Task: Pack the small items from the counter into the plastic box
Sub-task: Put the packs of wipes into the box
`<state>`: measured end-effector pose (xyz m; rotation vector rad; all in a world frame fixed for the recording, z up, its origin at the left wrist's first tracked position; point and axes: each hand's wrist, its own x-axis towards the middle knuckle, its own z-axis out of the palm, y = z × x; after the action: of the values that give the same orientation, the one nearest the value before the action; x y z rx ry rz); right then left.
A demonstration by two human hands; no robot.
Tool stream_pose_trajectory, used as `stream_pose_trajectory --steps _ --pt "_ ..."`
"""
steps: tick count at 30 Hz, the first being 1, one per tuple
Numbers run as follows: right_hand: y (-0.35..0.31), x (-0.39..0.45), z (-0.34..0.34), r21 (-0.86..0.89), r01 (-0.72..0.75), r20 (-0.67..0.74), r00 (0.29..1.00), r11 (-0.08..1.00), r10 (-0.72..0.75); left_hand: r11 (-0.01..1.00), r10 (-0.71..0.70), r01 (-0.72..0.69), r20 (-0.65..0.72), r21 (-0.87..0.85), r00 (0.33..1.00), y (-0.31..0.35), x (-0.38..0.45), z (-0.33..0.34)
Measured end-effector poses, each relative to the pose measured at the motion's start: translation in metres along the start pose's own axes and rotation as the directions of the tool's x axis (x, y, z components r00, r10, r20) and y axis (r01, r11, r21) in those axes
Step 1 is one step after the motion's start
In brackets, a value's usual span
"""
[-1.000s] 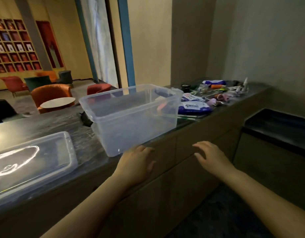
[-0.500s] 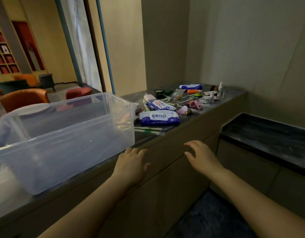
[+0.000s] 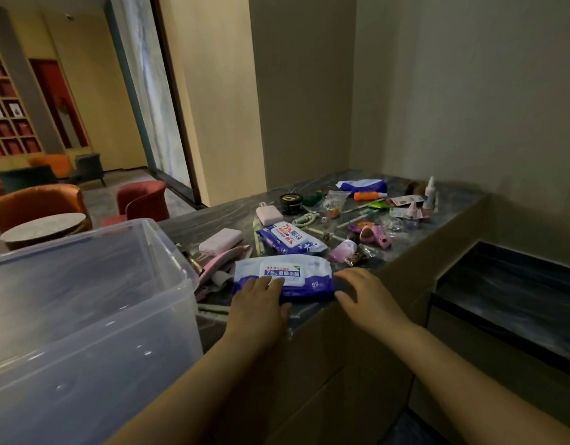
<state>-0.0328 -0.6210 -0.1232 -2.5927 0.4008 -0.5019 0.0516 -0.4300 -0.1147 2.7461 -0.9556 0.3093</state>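
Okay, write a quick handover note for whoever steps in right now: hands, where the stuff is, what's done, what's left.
Left hand: fingers resting on the near end of the large wet-wipes pack, not gripping.
Right hand: open at the pack's right end.
Plastic box: on the counter to the left, apparently empty.
Done: nothing packed.
Left: both wipes packs, including the smaller one, the white charger, the black jar, the orange tube, the rest.
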Motion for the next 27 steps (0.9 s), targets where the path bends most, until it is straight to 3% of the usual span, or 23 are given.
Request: stream_pose_trajectory --steps 4,9,12,18,24,27 --pt "0.014 0.056 0.007 0.033 0.056 0.042 0.997 0.998 -0.057 0.999 -0.051 0.051 0.002 -0.009 0.999 0.010 0.050 0.008" --pt "0.029 0.137 0.013 0.123 0.101 0.106 0.988 0.987 -0.114 0.995 -0.063 0.046 0.209 0.085 0.976 0.007 0.110 0.014" --pt "0.032 0.179 0.018 0.109 0.102 0.172 0.978 0.989 -0.120 0.993 -0.090 0.054 0.389 0.102 0.917 0.002 0.132 0.009" --pt "0.027 0.258 0.048 0.067 0.100 0.320 0.940 0.993 -0.116 0.980 -0.192 0.178 0.621 0.086 0.760 -0.012 0.168 0.000" --pt "0.021 0.293 0.074 -0.056 0.079 0.496 0.867 0.995 -0.041 0.957 -0.289 0.215 0.693 0.194 0.661 -0.015 0.183 0.004" --pt "0.021 0.303 0.076 0.030 0.096 0.528 0.844 0.995 -0.097 0.957 -0.289 0.204 0.724 0.206 0.626 -0.015 0.189 0.003"
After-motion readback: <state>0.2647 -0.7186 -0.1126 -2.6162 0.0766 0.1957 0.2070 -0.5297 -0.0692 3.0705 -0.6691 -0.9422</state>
